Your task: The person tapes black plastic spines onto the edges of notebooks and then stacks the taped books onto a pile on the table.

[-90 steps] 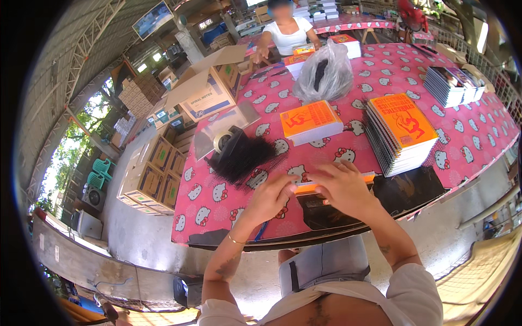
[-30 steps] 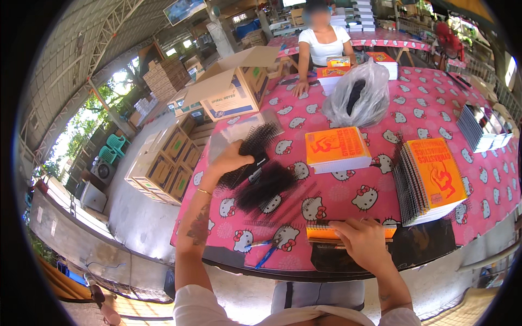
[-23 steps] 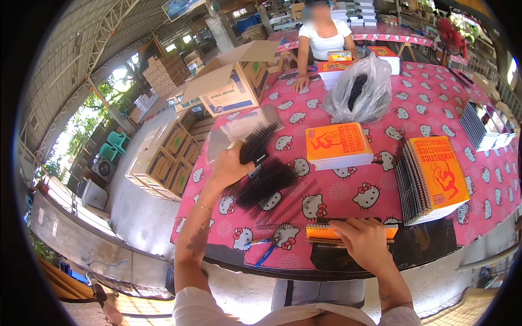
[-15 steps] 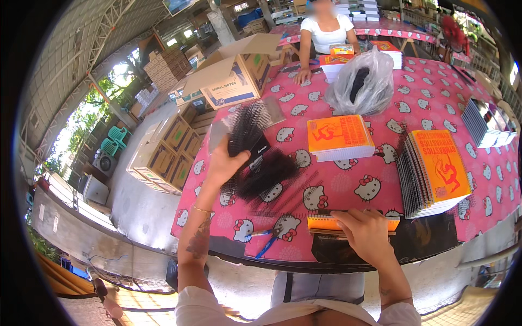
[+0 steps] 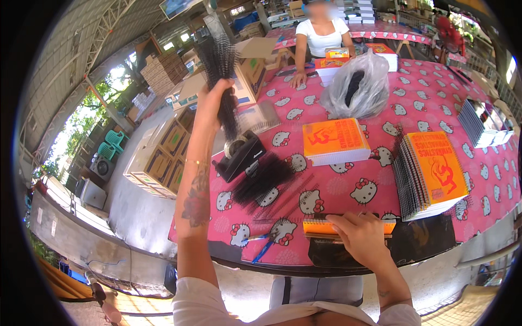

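My left hand (image 5: 216, 98) is closed around a bundle of black spiral coils (image 5: 219, 57), held upright and raised over the table's left side. Below it stands a black tape dispenser (image 5: 244, 157) with a roll in it. A heap of loose black coils (image 5: 265, 179) lies beside the dispenser. My right hand (image 5: 360, 234) is closed over an orange notebook (image 5: 315, 226) that stands on edge at the table's front. Its thumb is on the near side; its other fingers curl over the top. Blue-handled pliers (image 5: 264, 249) lie to the left of that notebook.
Orange-covered books (image 5: 334, 140) sit mid-table. A taller stack of coil-bound ones (image 5: 435, 168) stands right. Behind them is a plastic bag (image 5: 356, 89) with something black inside. Cartons (image 5: 163, 149) stand at the left. Across the table a person (image 5: 321, 38) rests a hand on it.
My left hand has lifted the bundle of coils up and away from the table, uncovering the tape dispenser. My right hand stays on the notebook.
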The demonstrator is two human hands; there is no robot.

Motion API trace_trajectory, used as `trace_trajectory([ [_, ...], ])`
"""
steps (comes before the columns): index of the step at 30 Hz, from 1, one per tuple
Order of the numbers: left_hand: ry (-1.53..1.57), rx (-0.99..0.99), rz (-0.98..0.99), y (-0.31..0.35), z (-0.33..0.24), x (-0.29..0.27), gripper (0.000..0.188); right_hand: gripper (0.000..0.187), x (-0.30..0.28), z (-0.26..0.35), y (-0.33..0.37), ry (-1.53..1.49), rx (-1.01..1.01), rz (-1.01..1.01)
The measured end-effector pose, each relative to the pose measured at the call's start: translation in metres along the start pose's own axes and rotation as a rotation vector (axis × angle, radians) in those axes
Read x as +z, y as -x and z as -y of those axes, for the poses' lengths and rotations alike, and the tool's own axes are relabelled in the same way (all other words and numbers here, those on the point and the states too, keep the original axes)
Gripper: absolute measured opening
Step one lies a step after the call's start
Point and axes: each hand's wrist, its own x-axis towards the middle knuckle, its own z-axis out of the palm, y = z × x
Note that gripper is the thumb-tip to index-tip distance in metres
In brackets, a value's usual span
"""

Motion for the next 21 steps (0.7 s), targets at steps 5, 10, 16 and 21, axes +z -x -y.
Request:
trace_trajectory([
  [5, -0.009, 0.047, -0.049, -0.095, 0.083, 0.026, 0.036, 0.023, 0.000, -0.002, -0.002, 0.036, 0.004, 0.000],
  [10, -0.437, -0.069, -0.120, -0.143, 0.240, 0.052, 0.055, 0.024, 0.001, -0.004, -0.003, 0.045, -0.008, 0.074],
  [16, -1.266, -0.345, 0.035, -0.125, 0.351, 0.109, 0.115, 0.034, -0.005, 0.000, -0.002, -0.015, 0.072, 0.211],
  [21, -1.274, -0.254, 0.194, -0.154, 0.364, 0.139, 0.113, 0.042, 0.002, -0.006, 0.003, 0.031, 0.056, 0.131],
])
